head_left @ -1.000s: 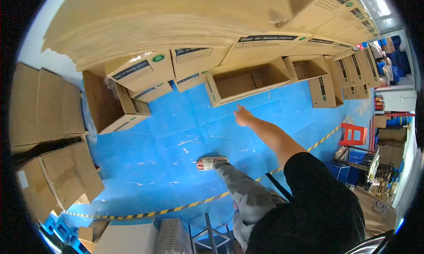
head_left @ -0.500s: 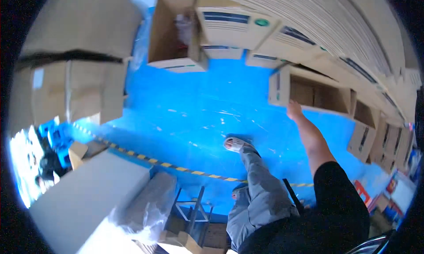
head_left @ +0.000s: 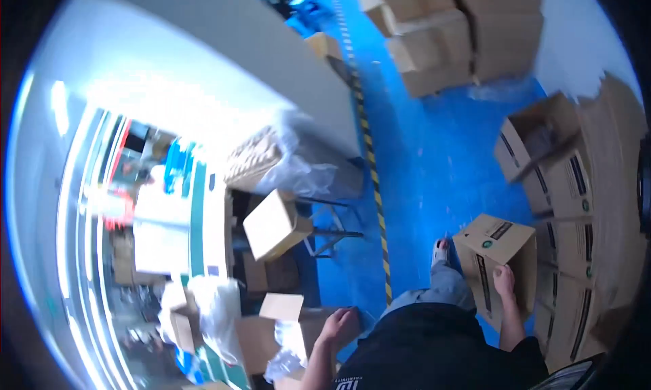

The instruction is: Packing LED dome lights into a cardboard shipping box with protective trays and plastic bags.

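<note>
My right hand [head_left: 503,281] grips the edge of a brown cardboard box [head_left: 494,246], which is tilted beside my right leg. The box has dark printed bands and a green mark, and its open side faces right. My left hand [head_left: 339,322] is out to the left, its fingers loosely bent, and nothing shows in it. Just under and beside that hand is an open cardboard carton [head_left: 258,342] with clear plastic film [head_left: 288,349] spilling from it. Whether the hand touches the carton I cannot tell.
Printed cardboard boxes [head_left: 576,176] line the right side. Large brown cartons [head_left: 434,47] stand at the far end. A yellow-and-black tape line [head_left: 377,207] runs along the blue floor. To the left are a metal-framed stool [head_left: 332,234], a small carton [head_left: 274,224] and a grey partition [head_left: 271,64].
My view has swung to the left. The box that my right hand reached at the floor is now lifted and held near my leg. My left hand has come into view.
</note>
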`<state>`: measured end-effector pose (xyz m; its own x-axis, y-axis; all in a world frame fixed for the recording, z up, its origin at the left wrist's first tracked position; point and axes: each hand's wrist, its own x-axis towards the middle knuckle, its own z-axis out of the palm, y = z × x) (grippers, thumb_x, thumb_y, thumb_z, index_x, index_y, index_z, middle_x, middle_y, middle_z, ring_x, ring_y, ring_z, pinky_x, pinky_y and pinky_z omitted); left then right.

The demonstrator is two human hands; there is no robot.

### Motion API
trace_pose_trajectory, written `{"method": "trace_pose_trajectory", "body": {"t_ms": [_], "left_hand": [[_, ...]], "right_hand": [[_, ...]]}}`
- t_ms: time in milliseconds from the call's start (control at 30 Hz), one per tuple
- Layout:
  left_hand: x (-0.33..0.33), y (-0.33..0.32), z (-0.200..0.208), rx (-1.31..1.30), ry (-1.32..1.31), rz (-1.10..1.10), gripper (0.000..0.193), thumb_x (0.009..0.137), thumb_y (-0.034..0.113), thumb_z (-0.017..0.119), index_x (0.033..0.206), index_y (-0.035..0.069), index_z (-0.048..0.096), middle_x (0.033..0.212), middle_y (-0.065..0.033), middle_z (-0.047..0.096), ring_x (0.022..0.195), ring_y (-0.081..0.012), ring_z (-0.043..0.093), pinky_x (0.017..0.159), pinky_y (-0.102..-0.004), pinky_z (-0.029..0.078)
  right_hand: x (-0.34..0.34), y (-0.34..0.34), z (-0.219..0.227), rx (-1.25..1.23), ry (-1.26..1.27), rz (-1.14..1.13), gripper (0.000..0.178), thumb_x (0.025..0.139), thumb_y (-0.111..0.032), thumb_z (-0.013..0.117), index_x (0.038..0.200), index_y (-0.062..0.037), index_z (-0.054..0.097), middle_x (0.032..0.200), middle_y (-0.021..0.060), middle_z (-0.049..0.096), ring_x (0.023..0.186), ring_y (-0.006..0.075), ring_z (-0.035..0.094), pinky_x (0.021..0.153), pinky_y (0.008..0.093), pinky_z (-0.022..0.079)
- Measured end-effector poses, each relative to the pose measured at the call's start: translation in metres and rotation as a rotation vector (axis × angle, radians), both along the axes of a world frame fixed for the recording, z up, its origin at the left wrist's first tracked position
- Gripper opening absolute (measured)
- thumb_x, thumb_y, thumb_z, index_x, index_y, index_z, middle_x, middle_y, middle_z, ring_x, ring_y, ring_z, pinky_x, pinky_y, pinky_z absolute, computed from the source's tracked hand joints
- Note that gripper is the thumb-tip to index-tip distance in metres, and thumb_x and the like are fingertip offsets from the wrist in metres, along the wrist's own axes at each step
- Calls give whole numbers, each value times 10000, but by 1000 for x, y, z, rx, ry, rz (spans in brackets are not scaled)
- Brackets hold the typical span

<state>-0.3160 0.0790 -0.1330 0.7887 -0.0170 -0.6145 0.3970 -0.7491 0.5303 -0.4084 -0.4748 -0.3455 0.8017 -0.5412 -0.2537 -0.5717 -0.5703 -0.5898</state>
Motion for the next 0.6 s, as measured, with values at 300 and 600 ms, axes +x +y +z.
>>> {"method": "trace_pose_trajectory", "body": {"t_ms": [300, 600], "left_hand": [[-203, -62, 19, -354, -84, 368, 341, 994, 288, 557, 1229, 46, 610, 1156, -126, 665, 1082, -225, 627, 949, -344, 480], [-134, -33, 99, -454, -513, 274, 451, 1000, 272, 549, 1398, 81, 460, 1409, -141, 477, 1304, -278, 468, 1102, -386, 371]], "right_hand": [[87, 85, 226, 115, -298, 516, 331, 836, -92, 684, 1148, 10, 646, 1040, 199, 640, 959, 354, 612, 838, 392, 498], [268, 205, 499, -295, -1216, 931, 419, 855, -29, 697, 1266, -46, 619, 1170, 147, 649, 1055, 268, 625, 912, 341, 492]]}}
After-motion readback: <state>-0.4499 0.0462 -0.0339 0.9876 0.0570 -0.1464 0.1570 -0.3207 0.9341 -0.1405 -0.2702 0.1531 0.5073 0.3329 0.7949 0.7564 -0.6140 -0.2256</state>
